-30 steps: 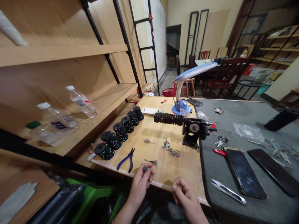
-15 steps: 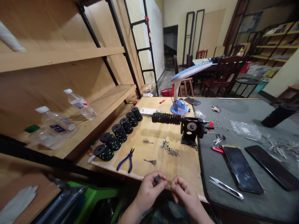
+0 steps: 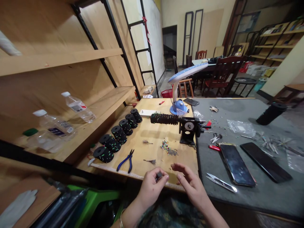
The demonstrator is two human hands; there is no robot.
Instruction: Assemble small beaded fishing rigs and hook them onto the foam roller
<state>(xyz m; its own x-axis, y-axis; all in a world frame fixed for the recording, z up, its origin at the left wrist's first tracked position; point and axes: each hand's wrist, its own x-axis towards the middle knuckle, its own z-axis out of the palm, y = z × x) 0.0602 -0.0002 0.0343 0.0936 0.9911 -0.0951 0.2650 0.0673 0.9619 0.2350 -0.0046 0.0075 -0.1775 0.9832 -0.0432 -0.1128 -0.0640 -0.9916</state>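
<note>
At the front edge of the wooden table, my left hand (image 3: 153, 183) is closed round a small dark grey block-like piece (image 3: 158, 175); its thumb and index finger pinch together. My right hand (image 3: 190, 182) is held just to the right, fingers spread apart, with nothing visible in it. Beyond the hands lie a pile of colourful beads (image 3: 164, 145) and some small grey metal bits (image 3: 173, 152). Two small bundles of thin strands lie to the left, a dark bundle (image 3: 150, 161) and a paler bundle (image 3: 147, 142). Blue-handled pliers (image 3: 125, 162) rest near the left edge.
A black hand-crank winder (image 3: 188, 128) carries a wound black spool (image 3: 164, 119). Several black spools (image 3: 118, 134) line the left side. A blue lamp (image 3: 178, 107) stands behind. On the grey mat lie thread snips (image 3: 222, 182), a phone (image 3: 235, 163) and another dark flat device (image 3: 264, 161).
My right hand has opened and moved up and away from my left hand. The left still grips the dark grey piece. The view has shifted slightly.
</note>
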